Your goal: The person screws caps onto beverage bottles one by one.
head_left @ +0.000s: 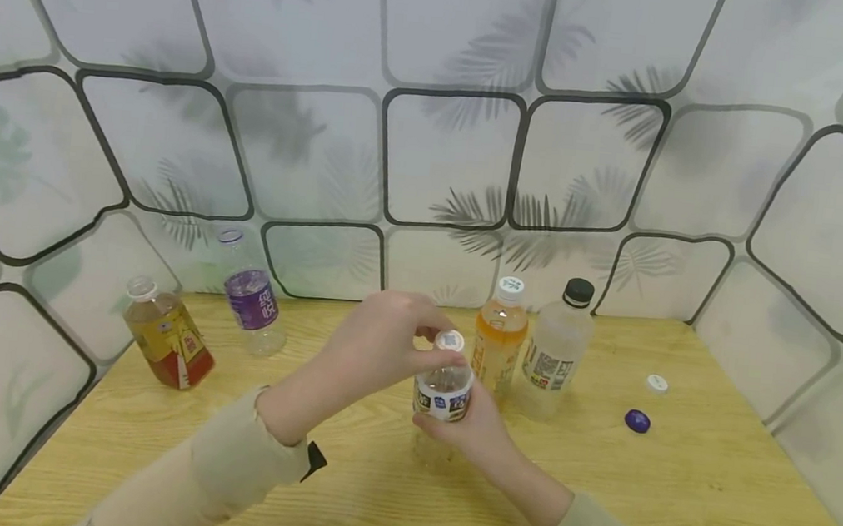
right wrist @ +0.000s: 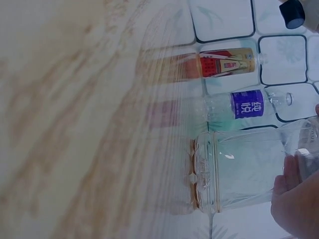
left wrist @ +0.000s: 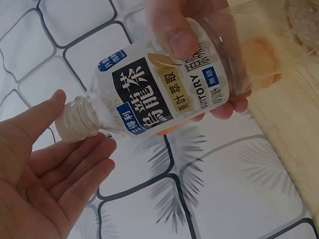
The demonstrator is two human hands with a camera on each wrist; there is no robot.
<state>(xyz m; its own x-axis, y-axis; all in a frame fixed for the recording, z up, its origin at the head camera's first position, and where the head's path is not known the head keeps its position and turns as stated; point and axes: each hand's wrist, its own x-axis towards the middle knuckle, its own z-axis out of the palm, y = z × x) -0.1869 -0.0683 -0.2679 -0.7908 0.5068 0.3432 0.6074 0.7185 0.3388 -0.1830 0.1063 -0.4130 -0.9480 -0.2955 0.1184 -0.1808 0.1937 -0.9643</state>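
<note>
A clear plastic bottle (head_left: 442, 400) with a white, black and blue label stands upright in the middle of the wooden table. My right hand (head_left: 478, 427) grips it around the label. At its top, my left hand (head_left: 378, 334) has thumb and fingers on opposite sides of the white bottle cap (head_left: 450, 341), pinching it. The left wrist view shows the thumb on the cap's upper side and the other fingers (left wrist: 84, 164) stretched beneath. Seen from the right wrist, the lower part of the bottle (right wrist: 249, 164) is transparent, with its base at the tabletop.
Just right of the held bottle are an orange-drink bottle (head_left: 499, 337) and a black-capped bottle (head_left: 555, 350). A white cap (head_left: 657, 384) and a purple cap (head_left: 637, 420) lie farther right. Uncapped bottles, one yellow-labelled (head_left: 168, 337), one purple-labelled (head_left: 251, 298), stand left. Patterned fabric (head_left: 446, 156) encloses the table.
</note>
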